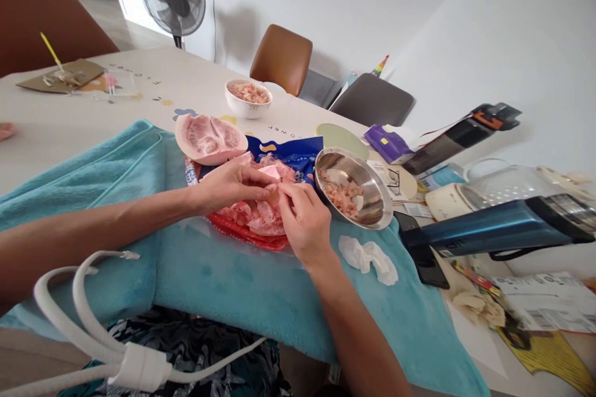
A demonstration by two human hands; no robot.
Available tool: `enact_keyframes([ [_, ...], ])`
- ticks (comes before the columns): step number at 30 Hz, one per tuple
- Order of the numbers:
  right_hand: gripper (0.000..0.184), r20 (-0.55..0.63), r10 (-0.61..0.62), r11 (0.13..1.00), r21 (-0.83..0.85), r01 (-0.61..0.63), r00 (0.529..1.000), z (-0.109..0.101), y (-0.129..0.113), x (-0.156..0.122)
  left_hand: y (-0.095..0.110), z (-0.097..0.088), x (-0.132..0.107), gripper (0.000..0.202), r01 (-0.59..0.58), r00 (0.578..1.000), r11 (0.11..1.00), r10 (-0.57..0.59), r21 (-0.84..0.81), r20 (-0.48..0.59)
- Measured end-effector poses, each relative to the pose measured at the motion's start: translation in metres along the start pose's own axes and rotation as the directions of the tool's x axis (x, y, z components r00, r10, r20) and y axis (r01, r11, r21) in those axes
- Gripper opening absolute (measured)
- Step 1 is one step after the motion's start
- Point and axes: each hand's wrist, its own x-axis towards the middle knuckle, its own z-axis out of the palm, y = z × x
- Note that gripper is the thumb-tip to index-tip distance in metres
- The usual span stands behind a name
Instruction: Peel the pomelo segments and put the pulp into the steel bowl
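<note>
My left hand (230, 188) and my right hand (305, 217) meet fingertip to fingertip, both closed in a pinch on a small piece of pomelo flesh (272, 194), mostly covered by the fingers. Just beneath them, pink pomelo peel and membrane scraps (258, 220) lie heaped on a red and blue plastic bag (298, 147). A hollowed pomelo rind half (212, 138) rests behind my left hand. To the right of my right hand stands a steel bowl (379, 201) with loose pomelo flesh (343, 193) in it.
A white bowl (248, 111) heaped with pomelo flesh stands farther back. Crumpled tissue (367, 258) lies on the teal towel (223, 291) at right. A phone (423, 254), a blue bottle (493, 227) and a dark bottle (456, 139) crowd the right side. White cables (93, 316) hang in front at left.
</note>
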Motion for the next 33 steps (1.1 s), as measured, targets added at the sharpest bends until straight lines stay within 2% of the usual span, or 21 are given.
enact_keyframes([
  [3,0.023,-0.007,-0.04,0.994,-0.1,0.039,0.999,0.002,-0.001,0.0,0.002,0.001,-0.001,0.022,0.021,1.0,1.0,-0.021,-0.007,0.01],
  [9,0.019,-0.046,-0.012,0.986,-0.165,0.004,0.999,0.0,0.004,0.003,0.007,0.002,-0.003,0.016,0.119,0.992,0.974,-0.109,-0.191,0.062],
  [13,0.015,-0.147,-0.033,0.987,-0.159,0.01,0.989,-0.012,0.01,0.009,0.012,0.003,-0.003,0.013,0.127,0.991,0.959,-0.113,-0.253,0.068],
  [16,0.016,-0.243,0.017,0.974,-0.217,-0.071,0.97,-0.026,0.028,0.012,0.013,0.004,-0.002,0.023,0.128,0.992,0.945,-0.127,-0.301,0.022],
  [19,0.021,-0.328,0.166,0.921,-0.285,-0.265,0.93,-0.039,0.056,0.012,0.013,0.004,-0.001,0.039,0.135,0.988,0.938,-0.15,-0.321,-0.024],
  [23,0.024,-0.289,0.333,0.839,-0.344,-0.422,0.897,-0.046,0.086,0.009,0.011,0.004,0.0,0.036,0.164,0.982,0.932,-0.186,-0.325,-0.039],
  [27,0.018,-0.307,0.334,0.845,-0.322,-0.427,0.891,-0.045,0.091,0.008,0.011,0.004,0.0,0.033,0.159,0.978,0.919,-0.198,-0.359,-0.072],
  [30,0.016,-0.335,0.304,0.879,-0.262,-0.398,0.892,-0.046,0.09,0.009,0.012,0.005,0.0,0.031,0.143,0.982,0.918,-0.18,-0.369,-0.066],
  [33,0.018,-0.356,0.325,0.895,-0.183,-0.406,0.876,-0.049,0.083,0.011,0.013,0.006,0.0,0.032,0.126,0.983,0.916,-0.167,-0.38,-0.077],
])
